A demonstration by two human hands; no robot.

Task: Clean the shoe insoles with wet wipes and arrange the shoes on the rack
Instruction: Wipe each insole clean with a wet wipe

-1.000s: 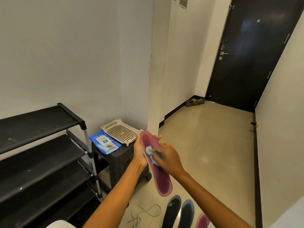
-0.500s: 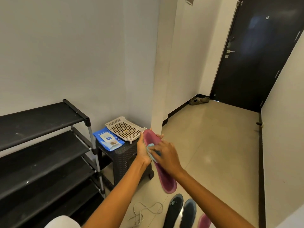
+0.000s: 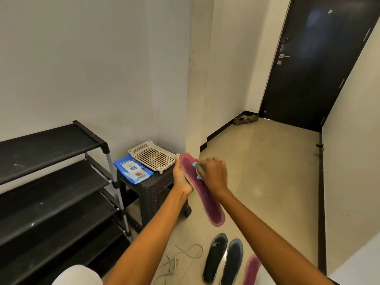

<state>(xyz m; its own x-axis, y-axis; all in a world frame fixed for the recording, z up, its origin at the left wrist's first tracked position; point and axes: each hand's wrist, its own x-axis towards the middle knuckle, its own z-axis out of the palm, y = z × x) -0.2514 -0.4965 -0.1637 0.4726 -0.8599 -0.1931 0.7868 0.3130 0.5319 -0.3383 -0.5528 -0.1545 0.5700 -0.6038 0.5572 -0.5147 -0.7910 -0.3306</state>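
My left hand (image 3: 182,177) grips a long magenta insole (image 3: 207,200) from underneath, near its upper end. My right hand (image 3: 213,173) presses a crumpled pale blue wet wipe (image 3: 197,171) against the insole's upper face, fingers curled round the wipe. Two dark insoles (image 3: 224,258) lie side by side on the floor below. A second magenta insole (image 3: 251,269) lies right of them, partly hidden by my right forearm. The black shoe rack (image 3: 51,182) stands at the left with bare shelves.
A blue wet wipe pack (image 3: 133,168) and a beige perforated tray (image 3: 153,156) sit on a dark wicker stool (image 3: 152,190) beside the rack. A loose shoelace (image 3: 178,258) lies on the floor. Shoes (image 3: 245,119) rest by the dark door (image 3: 316,64).
My right hand has moved the wipe up the insole toward its upper end. My left hand keeps its grip. The view has shifted slightly.
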